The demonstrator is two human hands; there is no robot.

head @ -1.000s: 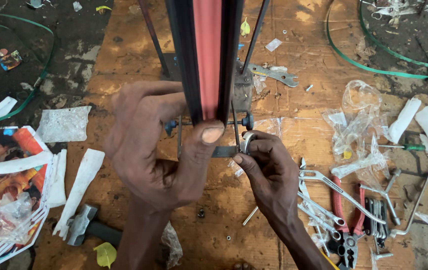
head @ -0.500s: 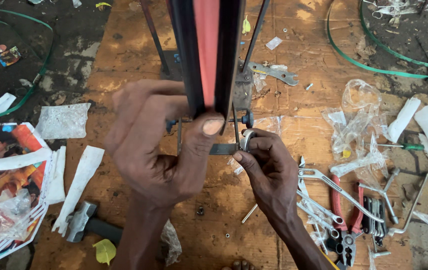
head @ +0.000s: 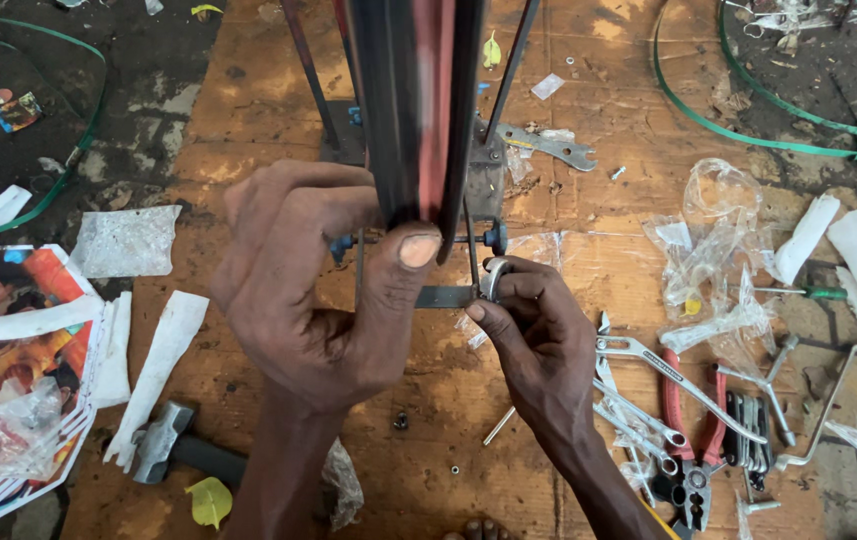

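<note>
A black bicycle wheel with a red strip down its tyre (head: 418,100) stands upright at the top centre of the head view, over a worn brown wooden board (head: 588,230). The left hand (head: 318,290) is wrapped around the wheel's lower edge, fingers curled on its left side and the thumb pressed flat across the front of the tyre. Just below and to the right, the right hand (head: 538,340) is closed on a small silver spanner (head: 493,278), pinched between thumb and fingertips and set against the thin metal stay (head: 470,235) beside the wheel.

A flat steel wrench (head: 546,145) lies on the board just right of the wheel. Further right sit crumpled clear plastic bags (head: 713,250), and near the right wrist a cluster of chrome spanners (head: 648,380) lies beside red-handled pliers (head: 688,440). At lower left, a dark-headed hammer (head: 173,445) rests near white paper strips (head: 153,365) and a colourful printed magazine (head: 8,370).
</note>
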